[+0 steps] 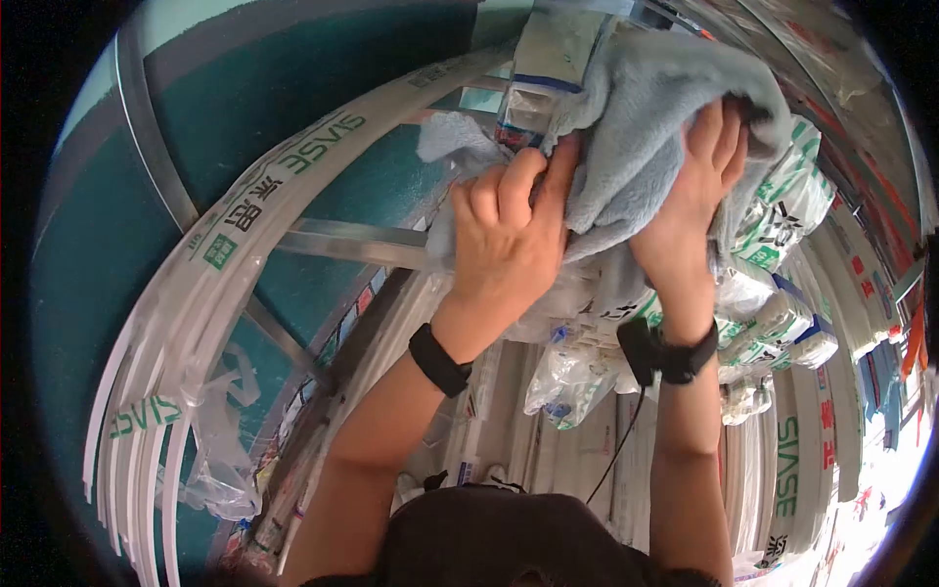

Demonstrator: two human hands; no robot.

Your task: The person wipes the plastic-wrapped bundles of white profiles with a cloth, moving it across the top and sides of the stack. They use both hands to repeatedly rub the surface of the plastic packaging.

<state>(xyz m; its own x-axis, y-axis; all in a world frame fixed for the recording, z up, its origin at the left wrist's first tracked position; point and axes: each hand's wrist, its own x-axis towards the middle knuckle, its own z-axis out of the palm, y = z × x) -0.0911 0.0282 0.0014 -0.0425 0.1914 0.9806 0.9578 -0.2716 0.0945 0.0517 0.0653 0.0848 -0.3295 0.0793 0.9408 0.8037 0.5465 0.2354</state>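
A fluffy grey-blue cloth (pixel 641 132) hangs in loose folds between my hands at the top of the head view. My left hand (pixel 509 225) grips its left part with bent fingers, and one end sticks out beyond the knuckles. On the other side, my right hand (pixel 690 201) has its fingers closed in the folds, the fingertips partly covered by fabric. Just behind the cloth is a clear plastic-wrapped pack (pixel 548 59) with a blue edge. Both wrists wear black bands, the right one with a small box and a cable.
To the left, a bundle of long white strips (pixel 225 235) marked SIASE curves past a metal rack bar (pixel 362 243). Bagged white parts (pixel 773 220) with green print are stacked at the right. Below them hangs a clear plastic bag (pixel 572 382), near more long white lengths (pixel 787 470).
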